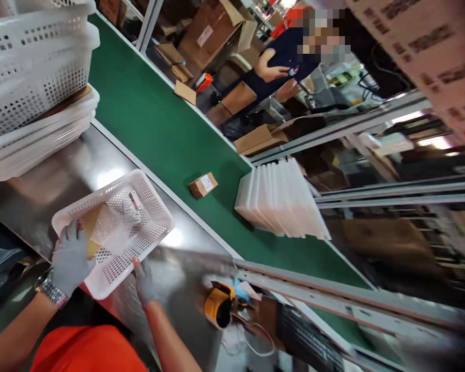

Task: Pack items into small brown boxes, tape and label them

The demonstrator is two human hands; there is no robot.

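Observation:
A white perforated basket [147, 227] lies on the steel worktable [81, 165]. Inside it are a piece of brown cardboard [90, 222], a bubble-wrap pouch [110, 227] and a small boxed item [132, 204]. My left hand [70, 257], in a grey glove with a wristwatch below it, grips the basket's near-left rim, fingers curled over the edge by the cardboard. My right hand [144, 281], also gloved, rests against the basket's near-right edge with its fingers pressed to the rim.
A green conveyor belt [158, 124] carries a small brown box [202, 184] and a stack of white trays [282, 204]. Stacked white baskets [31, 62] stand at far left. A tape roll [217, 307] lies near the table's right end. Another person [287, 57] stands across the belt among cartons.

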